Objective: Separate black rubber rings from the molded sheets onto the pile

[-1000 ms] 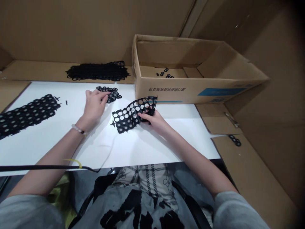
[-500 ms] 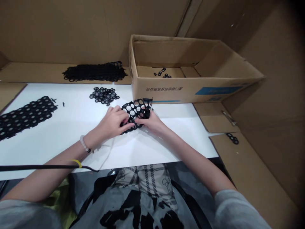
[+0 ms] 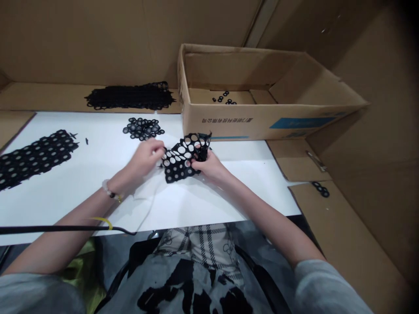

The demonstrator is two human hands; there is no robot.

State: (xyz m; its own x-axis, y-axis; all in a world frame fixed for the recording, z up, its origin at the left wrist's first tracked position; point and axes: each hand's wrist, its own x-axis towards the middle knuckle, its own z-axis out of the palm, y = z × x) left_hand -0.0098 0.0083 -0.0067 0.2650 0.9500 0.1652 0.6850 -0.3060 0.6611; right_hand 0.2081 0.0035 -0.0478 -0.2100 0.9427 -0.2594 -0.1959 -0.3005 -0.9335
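Note:
A black perforated sheet with rows of round holes is bent up over the white table. My right hand grips its right side, thumb on the near face and the other fingers behind it. My left hand is closed in a pinch at the sheet's left edge; whatever lies between the fingertips is too small to make out. Just beyond that hand, a pile of small black rings lies on the table.
An open cardboard box holds several black ring pieces. More perforated sheets lie at the left, and a stack of black sheets at the back. A joined ring piece rests on cardboard at right. A black rod crosses the left forearm.
My left hand has drawn back leftward from the sheet's face to its left edge, closing into a pinch. The sheet's lower left part now shows. My right hand keeps its grip.

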